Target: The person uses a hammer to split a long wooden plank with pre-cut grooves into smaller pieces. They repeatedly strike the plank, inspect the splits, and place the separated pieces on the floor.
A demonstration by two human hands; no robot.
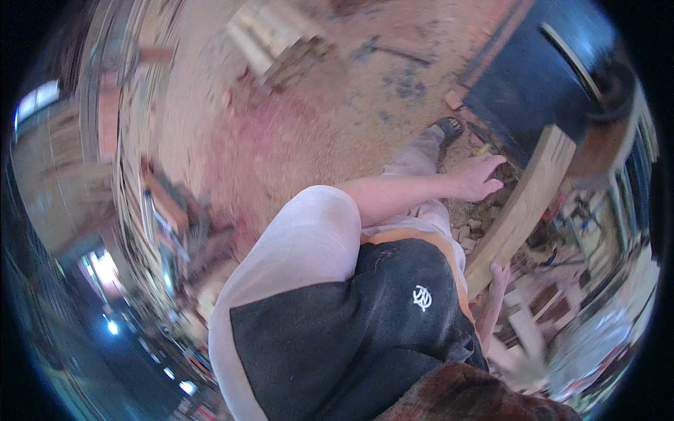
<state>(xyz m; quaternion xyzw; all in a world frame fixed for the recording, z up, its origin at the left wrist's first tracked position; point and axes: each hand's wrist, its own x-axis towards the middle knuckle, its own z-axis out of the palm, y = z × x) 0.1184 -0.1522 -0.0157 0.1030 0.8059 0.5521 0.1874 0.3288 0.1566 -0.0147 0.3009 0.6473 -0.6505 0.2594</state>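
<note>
Floor (330,140) is biggest: dusty brown w/ a reddish patch, upper ctr, somewhat blurred. Most open room's there, L of my outstretched leg. Dark panel (516,91), upper R, has a long straight L edge along the floor. Offcuts (525,326), lower R, lie loose & jumbled, so that side's tight for moving.

Plank (523,210), R of ctr, slants from upper R down to my side. Squared top end overlaps the dark panel in view; can't tell if they touch. Its R long edge faces the scraps; its L long edge faces me.

Pale wood bundle (270,42), upper ctr, blurry, well apart from me w/ bare floor betw. Clear plastic (593,344) at lower R, past the offcuts.

My L hand (476,179), R of ctr: fingers spread, wide gap betw thumb & rest, nothing in them, just short of the plank's L edge. My R hand (499,275), lower down: fingers curled on the plank's lower part, gripping it by the edge; palm hidden.

Smallest: reddish block (453,99) by the panel's lower L corner, just above my sandaled foot (450,128).
</note>
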